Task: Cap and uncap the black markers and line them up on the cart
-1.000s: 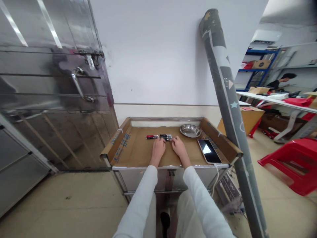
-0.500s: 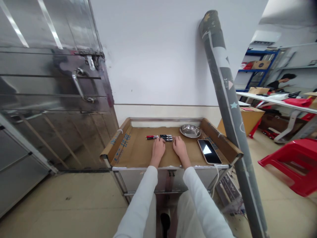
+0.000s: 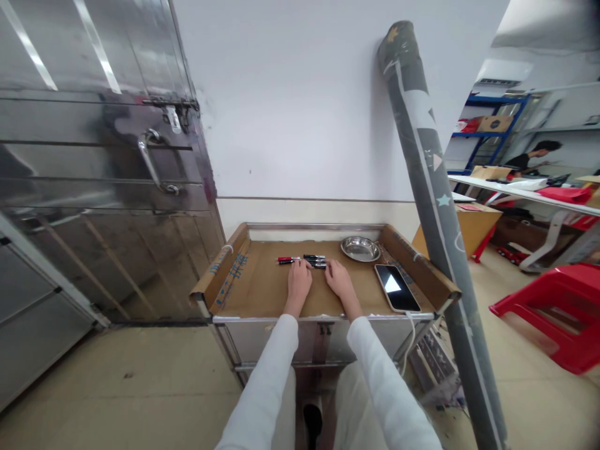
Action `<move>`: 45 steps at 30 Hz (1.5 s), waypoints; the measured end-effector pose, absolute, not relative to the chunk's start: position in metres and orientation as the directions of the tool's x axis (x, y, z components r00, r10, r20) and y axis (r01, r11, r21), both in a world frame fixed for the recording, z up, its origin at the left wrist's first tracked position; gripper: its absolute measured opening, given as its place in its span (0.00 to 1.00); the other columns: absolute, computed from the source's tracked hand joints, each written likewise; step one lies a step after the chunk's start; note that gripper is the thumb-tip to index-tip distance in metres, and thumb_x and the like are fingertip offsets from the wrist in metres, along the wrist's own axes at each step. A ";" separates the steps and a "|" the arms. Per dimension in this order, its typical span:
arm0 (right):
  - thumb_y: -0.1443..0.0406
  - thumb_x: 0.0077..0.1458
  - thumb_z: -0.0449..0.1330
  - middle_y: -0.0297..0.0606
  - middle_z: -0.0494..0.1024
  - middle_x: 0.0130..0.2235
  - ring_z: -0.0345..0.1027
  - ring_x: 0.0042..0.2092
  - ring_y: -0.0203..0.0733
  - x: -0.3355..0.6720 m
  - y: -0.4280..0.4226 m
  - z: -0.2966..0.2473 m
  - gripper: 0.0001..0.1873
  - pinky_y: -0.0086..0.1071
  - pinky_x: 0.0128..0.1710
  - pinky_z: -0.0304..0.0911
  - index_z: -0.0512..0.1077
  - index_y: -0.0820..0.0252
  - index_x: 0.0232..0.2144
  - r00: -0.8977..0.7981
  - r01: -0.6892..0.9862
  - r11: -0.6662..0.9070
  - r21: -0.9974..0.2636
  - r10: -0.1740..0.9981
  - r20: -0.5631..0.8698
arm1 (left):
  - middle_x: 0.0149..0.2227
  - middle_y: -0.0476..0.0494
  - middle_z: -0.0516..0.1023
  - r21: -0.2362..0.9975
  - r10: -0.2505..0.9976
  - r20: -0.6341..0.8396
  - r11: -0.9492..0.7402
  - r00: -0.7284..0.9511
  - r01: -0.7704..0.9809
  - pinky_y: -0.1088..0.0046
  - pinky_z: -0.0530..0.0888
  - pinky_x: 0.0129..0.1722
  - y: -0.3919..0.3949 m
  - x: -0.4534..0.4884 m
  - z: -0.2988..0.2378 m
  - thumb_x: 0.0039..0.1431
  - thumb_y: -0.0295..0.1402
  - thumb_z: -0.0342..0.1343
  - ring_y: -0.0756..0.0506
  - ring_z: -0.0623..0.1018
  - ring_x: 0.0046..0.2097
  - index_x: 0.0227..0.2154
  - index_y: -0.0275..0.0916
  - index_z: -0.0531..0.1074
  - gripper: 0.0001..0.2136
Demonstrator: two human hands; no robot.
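1. Slim black pens with pale, shiny parts [image 3: 314,257] are laid side by side, left of a round, shallow, silvery metal dish [image 3: 360,249].
2. The left hand [image 3: 299,281] is placed left of the dish and nearer the body, its fingers curled and narrow at the pens' near edge; whether one is gripped cannot be told.
3. The right hand [image 3: 338,279] is held just on the dish's near left, fingers bent at the pens' right end; a grip cannot be confirmed.
4. The step in hand is judged to be adjusting these pens; light, level fingertip pressure seems called for, so that neighbours are left undisturbed.
5. Red-and-black pens [image 3: 285,259] are seen farthest left of the dish.
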State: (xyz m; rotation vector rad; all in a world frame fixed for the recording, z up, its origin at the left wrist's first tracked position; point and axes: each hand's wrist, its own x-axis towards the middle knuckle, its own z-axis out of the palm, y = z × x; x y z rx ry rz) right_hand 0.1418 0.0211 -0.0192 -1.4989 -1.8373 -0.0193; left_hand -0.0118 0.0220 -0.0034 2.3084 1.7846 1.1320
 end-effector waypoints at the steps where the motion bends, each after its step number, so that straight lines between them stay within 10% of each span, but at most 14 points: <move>1: 0.70 0.61 0.46 0.47 0.76 0.45 0.70 0.46 0.44 0.142 0.022 -0.020 0.16 0.35 0.49 0.62 0.69 0.63 0.47 -0.034 0.842 0.323 -0.431 0.831 0.555 | 0.41 0.39 0.73 0.425 0.840 0.540 -0.324 0.051 0.845 0.64 0.69 0.49 0.022 -0.012 -0.003 0.59 0.21 0.46 0.42 0.73 0.45 0.36 0.37 0.69 0.09; 11: 0.63 0.65 0.46 0.43 0.74 0.38 0.69 0.39 0.41 0.140 0.016 -0.013 0.15 0.31 0.43 0.60 0.72 0.61 0.37 -0.058 0.864 0.313 -0.395 0.840 0.539 | 0.60 0.22 0.63 0.454 0.848 0.496 -0.067 -0.190 0.888 0.55 0.63 0.59 0.026 -0.010 -0.014 0.57 0.23 0.48 0.33 0.63 0.63 0.55 0.27 0.62 0.21; 29: 0.64 0.64 0.47 0.44 0.74 0.40 0.69 0.41 0.42 0.139 0.013 -0.012 0.14 0.32 0.45 0.61 0.72 0.62 0.40 -0.063 0.878 0.293 -0.379 0.855 0.514 | 0.44 0.30 0.72 0.429 0.829 0.424 0.170 -0.364 0.887 0.57 0.67 0.47 0.014 -0.011 0.007 0.63 0.26 0.42 0.35 0.71 0.48 0.42 0.31 0.69 0.12; 37: 0.66 0.58 0.49 0.47 0.69 0.50 0.68 0.48 0.44 0.139 0.010 -0.008 0.27 0.37 0.50 0.64 0.55 0.62 0.60 -0.040 0.730 0.428 -0.533 0.805 0.592 | 0.44 0.40 0.70 0.632 0.856 0.517 -0.393 0.015 0.668 0.68 0.73 0.43 0.014 -0.014 0.011 0.65 0.33 0.47 0.46 0.76 0.42 0.41 0.39 0.69 0.08; 45: 0.68 0.55 0.53 0.44 0.71 0.47 0.69 0.45 0.43 0.141 0.014 -0.014 0.19 0.35 0.47 0.64 0.66 0.59 0.50 -0.090 0.720 0.409 -0.561 0.856 0.508 | 0.41 0.45 0.72 0.596 0.746 0.634 -0.639 0.202 0.487 0.68 0.74 0.47 0.019 -0.008 0.005 0.58 0.27 0.55 0.48 0.76 0.43 0.46 0.41 0.68 0.13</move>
